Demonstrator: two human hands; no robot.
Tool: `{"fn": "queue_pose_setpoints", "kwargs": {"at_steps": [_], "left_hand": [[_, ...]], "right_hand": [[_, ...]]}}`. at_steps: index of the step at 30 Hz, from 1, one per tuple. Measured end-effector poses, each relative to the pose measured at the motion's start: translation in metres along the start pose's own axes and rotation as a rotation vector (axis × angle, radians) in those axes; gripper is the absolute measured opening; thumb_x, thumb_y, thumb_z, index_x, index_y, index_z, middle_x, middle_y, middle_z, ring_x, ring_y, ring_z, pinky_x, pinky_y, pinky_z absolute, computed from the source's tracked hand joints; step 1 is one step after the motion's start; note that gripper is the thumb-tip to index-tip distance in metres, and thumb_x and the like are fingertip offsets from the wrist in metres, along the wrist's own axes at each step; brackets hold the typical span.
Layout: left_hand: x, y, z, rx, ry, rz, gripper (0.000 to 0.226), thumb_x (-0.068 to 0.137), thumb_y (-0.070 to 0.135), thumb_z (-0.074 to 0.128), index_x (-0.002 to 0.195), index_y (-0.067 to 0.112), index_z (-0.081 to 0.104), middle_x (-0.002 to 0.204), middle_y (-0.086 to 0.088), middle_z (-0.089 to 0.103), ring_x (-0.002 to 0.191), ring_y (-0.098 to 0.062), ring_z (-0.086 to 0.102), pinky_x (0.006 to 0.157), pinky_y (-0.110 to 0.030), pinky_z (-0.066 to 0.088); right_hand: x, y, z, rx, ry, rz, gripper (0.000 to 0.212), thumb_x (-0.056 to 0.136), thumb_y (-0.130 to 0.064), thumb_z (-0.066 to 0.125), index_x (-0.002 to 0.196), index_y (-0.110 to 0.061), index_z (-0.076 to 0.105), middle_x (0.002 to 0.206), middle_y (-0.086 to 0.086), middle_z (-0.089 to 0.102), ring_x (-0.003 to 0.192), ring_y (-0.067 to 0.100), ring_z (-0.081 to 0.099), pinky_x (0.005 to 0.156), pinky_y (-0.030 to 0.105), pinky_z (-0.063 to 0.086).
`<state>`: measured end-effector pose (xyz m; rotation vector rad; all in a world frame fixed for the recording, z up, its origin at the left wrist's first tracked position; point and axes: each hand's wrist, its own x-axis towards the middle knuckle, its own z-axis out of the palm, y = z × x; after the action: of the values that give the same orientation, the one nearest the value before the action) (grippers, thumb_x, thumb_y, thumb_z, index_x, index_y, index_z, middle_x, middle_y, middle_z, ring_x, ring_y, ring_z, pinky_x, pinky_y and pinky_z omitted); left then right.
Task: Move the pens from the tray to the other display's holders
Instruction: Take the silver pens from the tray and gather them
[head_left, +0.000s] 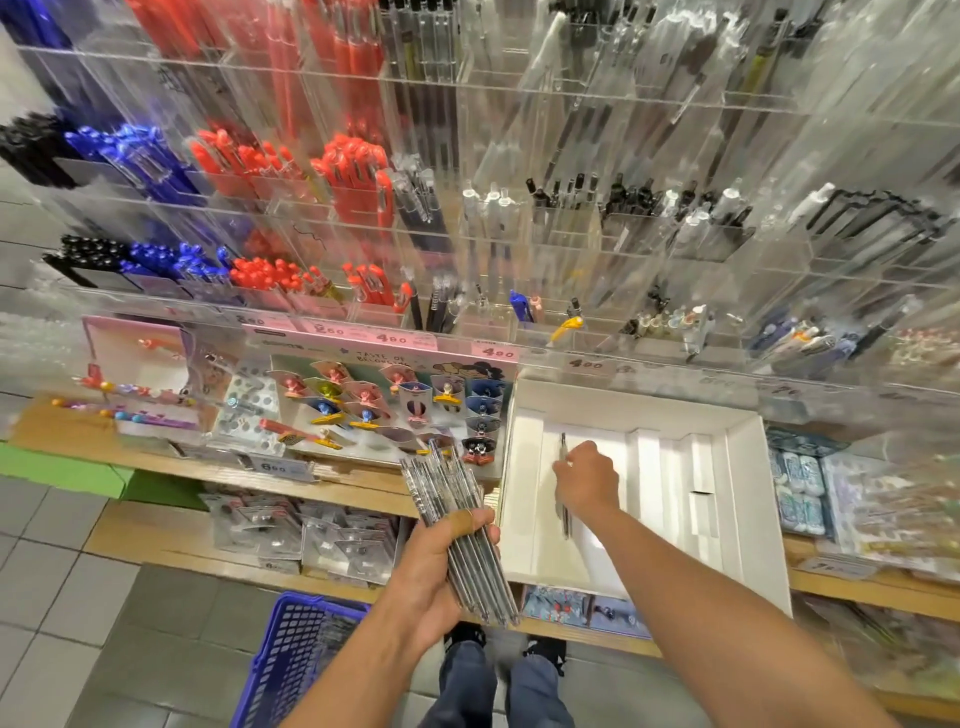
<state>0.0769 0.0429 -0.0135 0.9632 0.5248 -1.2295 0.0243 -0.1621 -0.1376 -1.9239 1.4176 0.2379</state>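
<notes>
Nearest the body, the left hand clutches a bundle of pens; beyond, the right hand pinches one pen inside the white tray. Farther back, acrylic holders carry price tags reading 490.
</notes>
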Motion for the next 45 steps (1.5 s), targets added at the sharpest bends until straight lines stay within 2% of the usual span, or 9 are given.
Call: {"fn": "queue_pose_setpoints", "kwargs": {"at_steps": [10,16,20,22,26,29,36,41,45], "left_hand": [[-0.021,0.003,-0.01,0.0,0.035,0.075,0.028,0.069,0.002,0.072,0.095,-0.004,0.063,0.071,-0.013,0.065,0.058,-0.02,0.065,0.057,-0.033,0.06],[-0.041,-0.021,-0.018,-0.034,0.111,0.166,0.028,0.067,0.008,0.074,0.092,-0.001,0.066,0.071,-0.012,0.066,0.06,-0.02,0.065,0.064,-0.035,0.058],[-0.061,-0.044,-0.032,-0.079,0.169,0.213,0.026,0.066,0.012,0.076,0.088,0.0,0.07,0.075,-0.011,0.068,0.062,-0.017,0.065,0.063,-0.032,0.054],[-0.072,-0.056,-0.041,-0.122,0.182,0.246,0.024,0.065,0.013,0.078,0.085,0.0,0.072,0.075,-0.011,0.068,0.061,-0.018,0.065,0.06,-0.031,0.054],[-0.091,-0.073,-0.061,-0.213,0.207,0.303,0.033,0.061,0.013,0.081,0.09,-0.001,0.072,0.077,-0.013,0.07,0.063,-0.019,0.066,0.056,-0.029,0.057],[-0.107,-0.079,-0.076,-0.256,0.229,0.352,0.036,0.061,0.013,0.081,0.092,-0.003,0.072,0.076,-0.013,0.069,0.064,-0.019,0.065,0.057,-0.028,0.057],[-0.151,-0.088,-0.135,-0.418,0.329,0.478,0.056,0.065,0.011,0.08,0.114,-0.009,0.062,0.078,-0.013,0.07,0.063,-0.019,0.068,0.053,-0.03,0.057],[-0.182,-0.103,-0.202,-0.548,0.483,0.524,0.038,0.085,0.0,0.068,0.12,-0.012,0.06,0.079,-0.016,0.065,0.056,-0.017,0.067,0.047,-0.027,0.054],[-0.194,-0.126,-0.281,-0.599,0.583,0.499,0.015,0.088,-0.005,0.064,0.102,-0.008,0.065,0.07,-0.014,0.066,0.052,-0.017,0.066,0.046,-0.026,0.055]], "right_hand": [[-0.009,0.029,-0.02,-0.397,-0.076,-0.081,0.018,0.093,-0.013,0.049,0.098,-0.001,0.061,0.103,0.01,0.061,0.102,0.028,0.061,0.073,0.029,0.047],[-0.02,0.029,-0.022,-0.122,-0.036,0.037,0.05,0.082,-0.015,0.067,0.119,0.002,0.037,0.102,0.015,0.058,0.098,0.035,0.061,0.072,0.036,0.05],[-0.037,0.014,-0.033,0.131,-0.132,-0.059,0.01,0.083,-0.012,0.063,0.077,-0.008,0.055,0.068,0.007,0.054,0.067,0.028,0.057,0.06,0.03,0.039],[-0.046,0.003,-0.042,0.234,-0.193,-0.199,0.027,0.088,-0.008,0.056,0.061,-0.014,0.052,0.057,0.002,0.045,0.056,0.022,0.046,0.062,0.034,0.04],[-0.09,-0.026,-0.056,0.363,-0.364,-0.392,0.016,0.097,-0.01,0.049,0.101,-0.013,0.064,0.08,0.001,0.056,0.07,0.016,0.052,0.068,0.032,0.049],[-0.132,-0.046,-0.05,0.403,-0.569,-0.487,0.019,0.099,-0.007,0.047,0.105,-0.017,0.062,0.096,0.006,0.058,0.076,0.016,0.054,0.065,0.025,0.049],[-0.218,-0.083,0.018,0.364,-0.975,-0.507,0.024,0.1,-0.002,0.04,0.106,-0.014,0.06,0.084,0.007,0.059,0.064,0.009,0.056,0.057,0.024,0.05],[-0.274,-0.089,0.104,0.239,-1.039,-0.536,0.019,0.099,0.0,0.045,0.116,-0.004,0.052,0.096,0.007,0.06,0.064,0.008,0.056,0.057,0.02,0.048],[-0.32,-0.082,0.189,0.2,-1.099,-0.5,0.014,0.099,-0.001,0.045,0.094,-0.01,0.054,0.074,0.005,0.06,0.053,0.01,0.054,0.05,0.02,0.047]]}}
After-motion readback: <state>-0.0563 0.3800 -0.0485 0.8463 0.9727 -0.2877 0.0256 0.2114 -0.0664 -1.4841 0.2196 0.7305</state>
